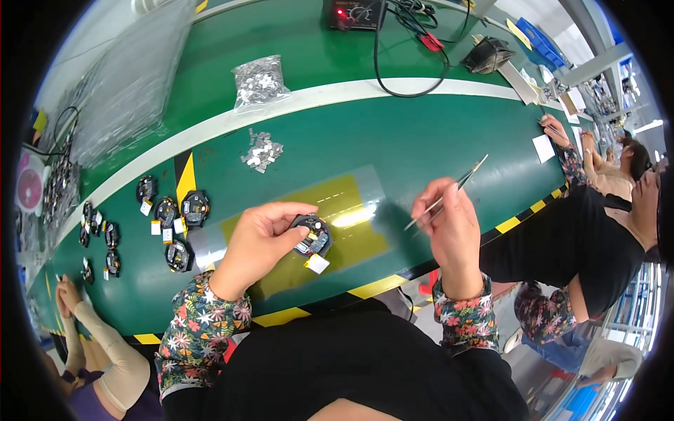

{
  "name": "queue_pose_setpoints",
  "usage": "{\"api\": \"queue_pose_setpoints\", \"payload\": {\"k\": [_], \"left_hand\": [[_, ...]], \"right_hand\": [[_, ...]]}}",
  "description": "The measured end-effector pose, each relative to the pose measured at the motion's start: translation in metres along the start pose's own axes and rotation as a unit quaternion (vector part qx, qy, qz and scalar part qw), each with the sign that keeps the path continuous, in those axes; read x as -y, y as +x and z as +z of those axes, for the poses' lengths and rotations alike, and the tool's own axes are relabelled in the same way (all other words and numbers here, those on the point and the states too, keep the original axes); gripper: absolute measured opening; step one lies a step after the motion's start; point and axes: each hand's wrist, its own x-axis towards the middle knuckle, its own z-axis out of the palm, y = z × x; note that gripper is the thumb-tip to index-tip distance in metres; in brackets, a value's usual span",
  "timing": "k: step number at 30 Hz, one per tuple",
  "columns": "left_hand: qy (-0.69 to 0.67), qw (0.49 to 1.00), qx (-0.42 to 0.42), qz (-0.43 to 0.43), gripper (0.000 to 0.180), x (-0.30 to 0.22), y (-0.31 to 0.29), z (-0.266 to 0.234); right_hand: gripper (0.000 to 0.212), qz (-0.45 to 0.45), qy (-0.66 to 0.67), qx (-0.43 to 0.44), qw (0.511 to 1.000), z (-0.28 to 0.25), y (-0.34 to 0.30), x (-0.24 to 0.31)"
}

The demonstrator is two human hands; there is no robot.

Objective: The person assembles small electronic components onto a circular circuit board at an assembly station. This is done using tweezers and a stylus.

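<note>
Round module [317, 241] and tweezers [473, 172] over the green bench [421, 130], near side
Left hand [261, 242] pinches the module; right hand [451, 228] holds the tweezers.

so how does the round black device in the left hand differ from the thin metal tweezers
The round black device is compact and disc-shaped; the thin metal tweezers are long and slender. The device is mostly dark, with a white tab at its edge; the tweezers look silvery. Both are held: the device in the left hand, the tweezers in the right hand.
</note>
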Motion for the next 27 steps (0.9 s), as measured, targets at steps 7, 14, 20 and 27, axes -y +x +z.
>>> {"api": "queue_pose_setpoints", "payload": {"k": [7, 14, 20, 27], "left_hand": [[0.048, 0.997, 0.050, -0.018, 0.023, -0.004, 0.013, 0.019], [0.173, 0.976, 0.131, -0.012, 0.017, 0.006, 0.018, 0.042], [0.215, 0.960, 0.174, 0.044, 0.018, 0.022, 0.019, 0.046], [0.230, 0.954, 0.170, 0.095, 0.018, 0.030, 0.020, 0.043]], "right_hand": [[0.019, 0.028, 0.100, -0.013, 0.995, -0.006, -0.025, -0.016], [0.015, 0.040, 0.011, -0.074, 0.996, -0.014, -0.038, -0.029], [0.013, 0.049, -0.006, -0.090, 0.995, -0.007, -0.039, -0.034], [0.012, 0.058, -0.049, -0.104, 0.992, -0.001, -0.038, -0.040]]}}
